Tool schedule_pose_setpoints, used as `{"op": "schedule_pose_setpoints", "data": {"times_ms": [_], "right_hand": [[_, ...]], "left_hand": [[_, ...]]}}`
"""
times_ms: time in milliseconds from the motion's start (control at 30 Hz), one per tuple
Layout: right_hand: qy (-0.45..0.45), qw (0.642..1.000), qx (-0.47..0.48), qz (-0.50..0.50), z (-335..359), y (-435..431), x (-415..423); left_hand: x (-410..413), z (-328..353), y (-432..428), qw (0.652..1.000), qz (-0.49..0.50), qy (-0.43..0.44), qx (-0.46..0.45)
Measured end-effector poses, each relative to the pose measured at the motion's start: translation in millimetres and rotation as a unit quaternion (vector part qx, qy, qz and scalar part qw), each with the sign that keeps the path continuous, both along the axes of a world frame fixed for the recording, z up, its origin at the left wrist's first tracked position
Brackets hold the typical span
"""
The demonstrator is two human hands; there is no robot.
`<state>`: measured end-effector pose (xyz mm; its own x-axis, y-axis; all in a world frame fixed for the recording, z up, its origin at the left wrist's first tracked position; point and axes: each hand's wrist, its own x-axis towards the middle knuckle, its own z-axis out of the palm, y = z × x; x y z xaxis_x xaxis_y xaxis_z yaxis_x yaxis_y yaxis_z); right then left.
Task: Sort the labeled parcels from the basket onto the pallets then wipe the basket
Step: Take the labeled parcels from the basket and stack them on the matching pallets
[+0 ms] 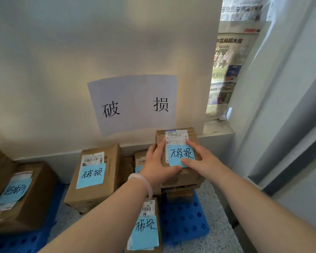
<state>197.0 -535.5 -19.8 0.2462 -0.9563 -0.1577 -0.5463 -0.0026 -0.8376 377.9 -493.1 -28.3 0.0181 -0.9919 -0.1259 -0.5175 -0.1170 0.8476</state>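
I hold a brown cardboard parcel (179,136) with a white shipping label and a blue handwritten note on top of a stack of parcels at the right. My left hand (159,165) grips its left side, thumb along the front edge. From the right, my right hand (202,159) holds it, thumb and forefinger lying on the blue note. The stack stands on a blue perforated pallet (186,220). The basket is out of view.
Below the white wall sign (133,103), a larger parcel (95,172) leans and another noted parcel (148,227) stands in front. Further left, a parcel with a different note (16,194) sits on a second blue pallet (16,241). Newspaper (226,70) covers the window at right.
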Motion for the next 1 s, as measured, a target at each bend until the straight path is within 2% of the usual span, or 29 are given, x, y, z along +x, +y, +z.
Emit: {"op": "schedule_pose_setpoints", "data": {"times_ms": [133,533,667,800,1000], "right_hand": [[0.009,1.0,-0.001,0.007,-18.2,-27.3,6.4],[0.042,0.999,-0.009,0.01,-30.9,-48.6,18.3],[0.067,0.998,-0.002,0.018,-22.6,-44.3,14.2],[0.079,0.996,-0.04,0.013,-13.1,-21.9,6.2],[0.142,0.983,-0.115,0.031,-6.6,50.3,-0.4]], "left_hand": [[-1.3,-16.3,-23.9,0.999,0.016,-0.029,0.02],[9.1,-21.4,-47.9,0.998,0.021,-0.033,0.04],[12.1,-14.3,-41.5,0.996,0.012,-0.071,0.049],[17.0,-9.5,-25.6,0.994,-0.002,-0.104,0.031],[21.9,-5.4,24.4,0.975,-0.005,-0.22,-0.031]]}}
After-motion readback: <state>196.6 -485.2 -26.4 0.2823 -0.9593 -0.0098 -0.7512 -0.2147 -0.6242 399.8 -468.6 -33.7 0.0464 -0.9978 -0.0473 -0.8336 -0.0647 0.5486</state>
